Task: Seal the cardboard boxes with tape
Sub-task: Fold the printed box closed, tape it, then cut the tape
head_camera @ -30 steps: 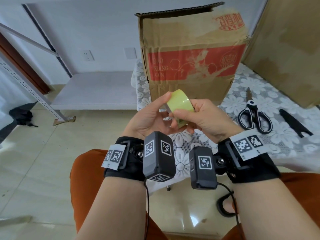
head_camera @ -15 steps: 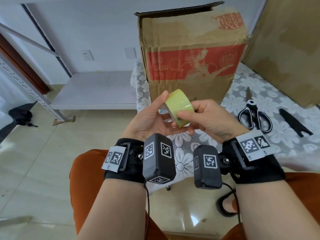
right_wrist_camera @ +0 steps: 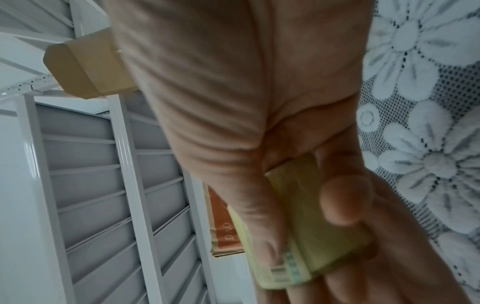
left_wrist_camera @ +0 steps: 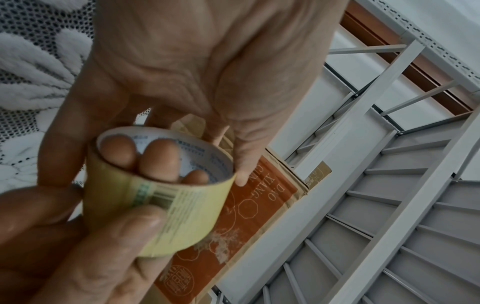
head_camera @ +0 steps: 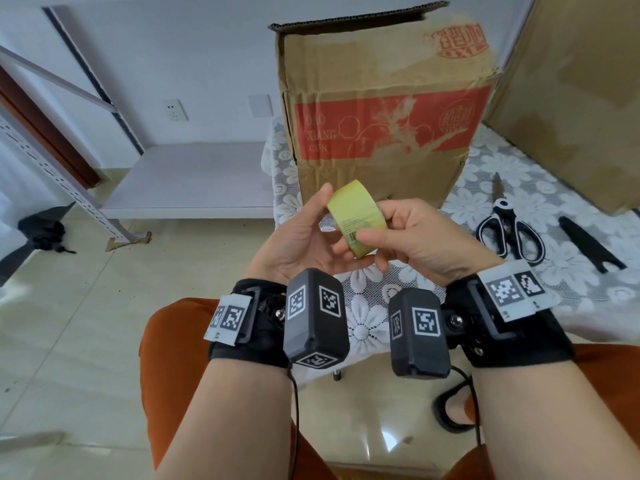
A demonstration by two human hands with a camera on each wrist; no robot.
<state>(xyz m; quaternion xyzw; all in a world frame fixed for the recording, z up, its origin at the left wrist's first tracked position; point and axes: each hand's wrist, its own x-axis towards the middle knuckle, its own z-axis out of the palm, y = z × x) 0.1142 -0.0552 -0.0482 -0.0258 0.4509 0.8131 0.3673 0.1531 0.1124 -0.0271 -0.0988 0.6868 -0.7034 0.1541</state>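
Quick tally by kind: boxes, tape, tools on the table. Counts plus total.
Cardboard boxes: 2 (red-printed box, plain box at right edge)
Tape rolls: 1 (yellow tape roll, held by left hand and right hand)
Scissors: 1 (scissors)
Black scissor sheath: 1 (black sheath)
Total: 5

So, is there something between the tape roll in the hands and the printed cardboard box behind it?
Nothing visible. The tape roll, held by the left hand and right hand, is just in front of the box, with only open air between.
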